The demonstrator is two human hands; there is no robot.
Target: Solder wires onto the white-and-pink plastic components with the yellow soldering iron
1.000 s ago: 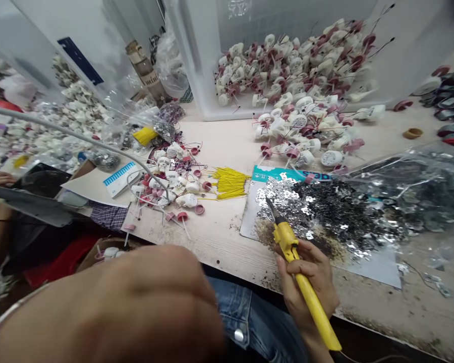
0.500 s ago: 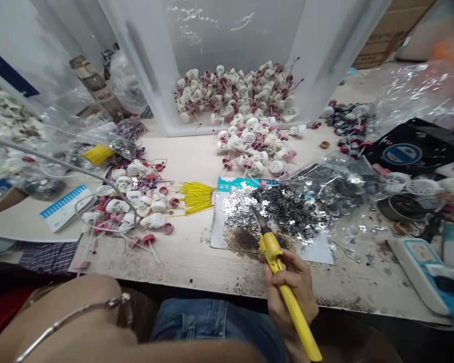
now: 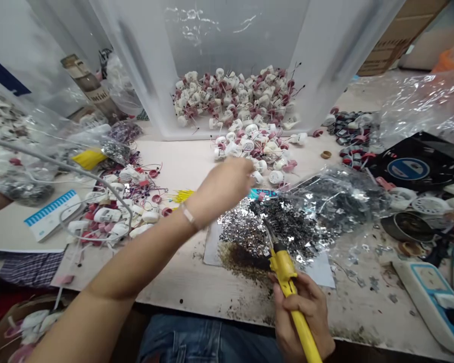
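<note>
Stained wkbench [image 3: 189, 287] (soldering iron [image 3: 283, 267], R hand [image 3: 302, 315])

Pale stained wooden workbench [image 3: 181, 287], translucent plastic bin [image 3: 234, 35]; cardboard box [image 3: 386, 50] behind

Left hand [image 3: 227, 179] motion-blurred, can't tell if it holds anything; yellow wire bundle [image 3: 184, 195] partly hidden behind it; right hand [image 3: 302, 317] and soldering iron [image 3: 283, 267] handle cut off at near edge; silver metal pieces [image 3: 242, 222] too small to make out singly.
</note>
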